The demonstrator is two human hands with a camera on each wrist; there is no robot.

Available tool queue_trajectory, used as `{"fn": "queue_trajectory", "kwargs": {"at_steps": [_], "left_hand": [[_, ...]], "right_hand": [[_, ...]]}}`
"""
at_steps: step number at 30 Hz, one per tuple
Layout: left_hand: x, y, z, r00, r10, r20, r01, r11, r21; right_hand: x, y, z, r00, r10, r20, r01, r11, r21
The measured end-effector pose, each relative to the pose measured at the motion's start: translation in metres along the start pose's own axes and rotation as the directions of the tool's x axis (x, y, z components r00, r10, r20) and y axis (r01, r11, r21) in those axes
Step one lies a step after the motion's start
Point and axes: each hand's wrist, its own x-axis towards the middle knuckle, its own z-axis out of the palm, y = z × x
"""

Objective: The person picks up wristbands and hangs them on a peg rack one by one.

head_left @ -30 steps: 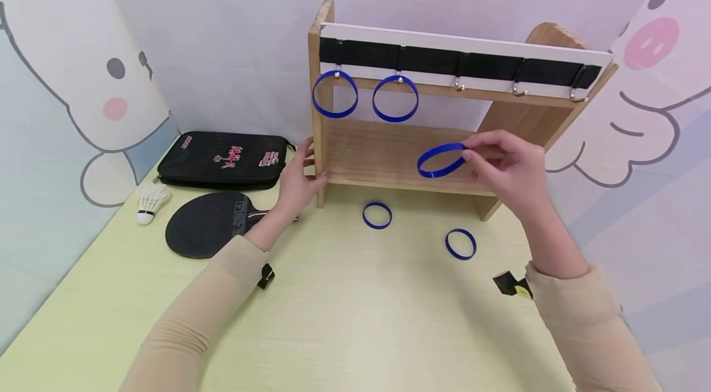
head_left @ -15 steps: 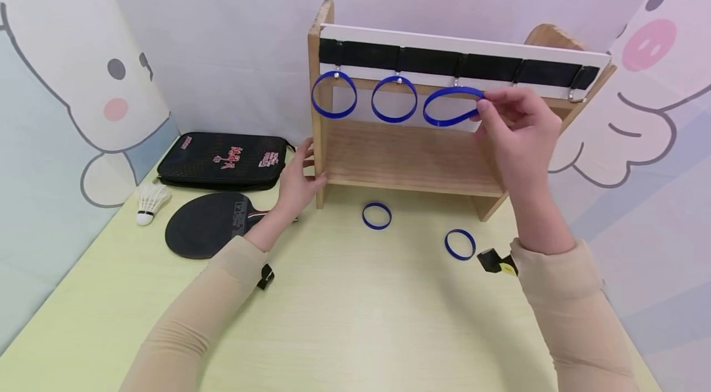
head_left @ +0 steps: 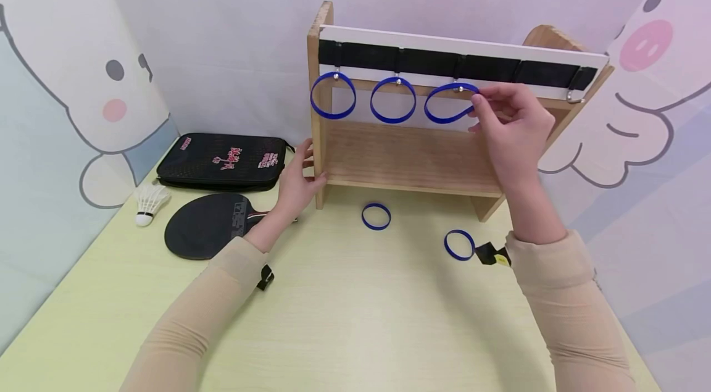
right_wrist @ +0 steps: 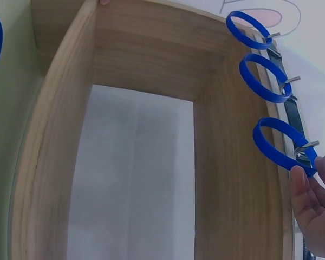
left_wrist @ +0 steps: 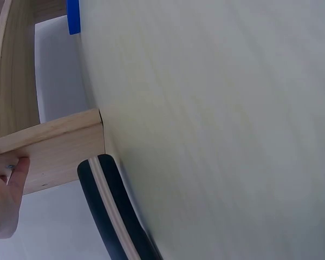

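Note:
My right hand (head_left: 513, 123) pinches the edge of a blue wristband (head_left: 444, 119) between thumb and fingers. In the right wrist view, the third hook (right_wrist: 309, 145) pokes through this band, which is bent out of round by the pinch. Two more wristbands, a left one (head_left: 333, 115) and a middle one (head_left: 393, 120), hang from the first two hooks on the black strip (head_left: 433, 60). My left hand (head_left: 298, 179) rests against the outer side of the wooden shelf (head_left: 411, 157), its thumb at the front edge.
On the table lie two loose wristbands, one below the shelf (head_left: 376, 228) and one farther right (head_left: 459, 258). To the left are a black table tennis bat (head_left: 200, 228), a black zip case (head_left: 222, 160) and a shuttlecock (head_left: 150, 202). A fifth hook (head_left: 574, 97) holds nothing.
My right hand has risen from in front of the shelf board to the hook strip, bringing the wristband over the third hook. The left hand stays where it was.

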Motion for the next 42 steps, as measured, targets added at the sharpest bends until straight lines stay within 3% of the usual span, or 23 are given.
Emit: {"fn": "queue_trajectory", "kwargs": {"at_steps": [6, 14, 21, 25, 30, 36, 42], "left_hand": [[0.000, 0.000, 0.000, 1.000, 0.007, -0.002, -0.007, 1.000, 0.004], [0.000, 0.000, 0.000, 1.000, 0.004, -0.008, -0.003, 1.000, 0.007], [0.000, 0.000, 0.001, 1.000, 0.011, -0.003, -0.011, 1.000, 0.011], [-0.001, 0.002, 0.000, 1.000, 0.016, -0.014, -0.016, 1.000, 0.009], [0.001, 0.002, 0.000, 1.000, 0.009, -0.013, -0.009, 1.000, 0.011], [0.001, 0.002, 0.000, 1.000, 0.006, -0.005, -0.005, 1.000, 0.018], [0.000, 0.001, 0.000, 1.000, 0.006, -0.008, -0.006, 1.000, 0.015]], "right_hand": [[0.002, 0.012, 0.000, 1.000, -0.015, 0.020, 0.017, 0.996, -0.090], [0.001, 0.018, -0.005, 0.980, -0.194, 0.047, 0.199, 0.946, -0.256], [-0.019, 0.017, -0.006, 0.972, -0.223, 0.073, 0.234, 0.945, -0.230], [-0.032, 0.023, -0.005, 0.966, -0.224, 0.132, 0.247, 0.950, -0.192], [-0.048, 0.036, -0.001, 0.957, -0.167, 0.235, 0.207, 0.966, -0.156], [-0.066, 0.055, 0.005, 0.914, -0.131, 0.383, 0.190, 0.975, -0.119], [-0.088, 0.075, 0.015, 0.813, -0.112, 0.572, 0.225, 0.966, -0.131]]}}
